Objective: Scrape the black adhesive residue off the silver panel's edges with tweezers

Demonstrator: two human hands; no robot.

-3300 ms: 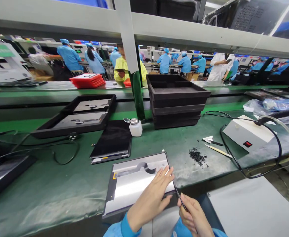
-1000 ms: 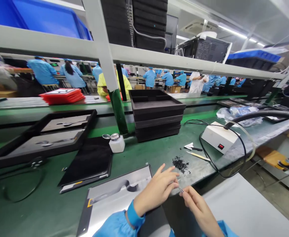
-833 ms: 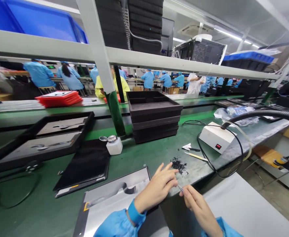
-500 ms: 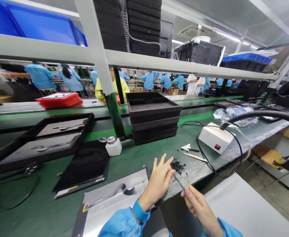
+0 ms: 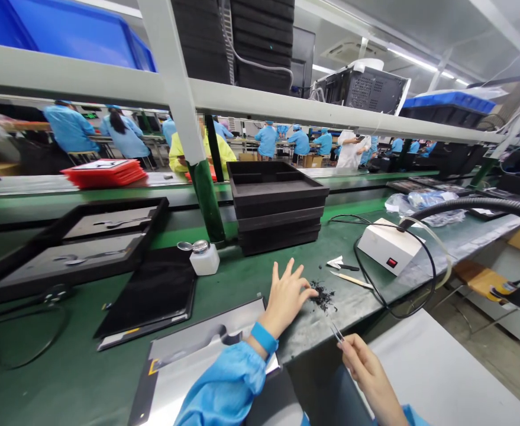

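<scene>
My left hand [image 5: 288, 296] is spread over the bench, its thumb and forefinger side close to a pile of small black scraps [image 5: 323, 296]. Nothing shows between its fingers. In my right hand [image 5: 362, 364], at the bench's front edge, is a pair of metal tweezers [image 5: 337, 333], tips apart and pointing toward the scraps. A flat display panel [image 5: 197, 364] with a silvery back lies below my left forearm, partly covered by the sleeve. Behind the scraps lie a craft knife with a pale handle [image 5: 351, 280] and a small black-handled tool [image 5: 347, 267].
A white box with a red switch [image 5: 386, 245] and looping black cable stands right. Stacked black trays [image 5: 277, 204] rise behind my hands. A white dispenser bottle [image 5: 205, 260], a dark panel [image 5: 148, 293] and a black tray [image 5: 160, 216] are left. A shelf beam [image 5: 330, 106] crosses overhead.
My left hand has lifted slightly up and away from the tweezers' tips, fingers spreading. My right hand has drawn back toward the bench edge with the tweezers, whose tips now show apart.
</scene>
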